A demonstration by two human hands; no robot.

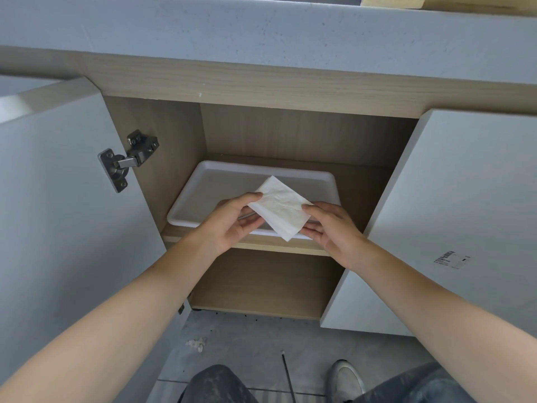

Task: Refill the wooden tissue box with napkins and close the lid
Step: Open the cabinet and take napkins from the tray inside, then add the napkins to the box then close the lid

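Left hand (232, 221) and right hand (328, 225) half-curled, each pinching one folded white napkin (280, 210) by an edge — held over one white tray's (186, 205) 5 o'clock corner, one cabinet shelf (293, 248), two open doors.

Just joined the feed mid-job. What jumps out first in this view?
Dead centre, both hands hold a small stack of white napkins in front of an open cabinet: the left hand grips its left edge, the right hand its right. Just behind, a white tray sits on the cabinet's upper shelf, apparently bare. Both cabinet doors are swung wide; the left door's hinge stands out.
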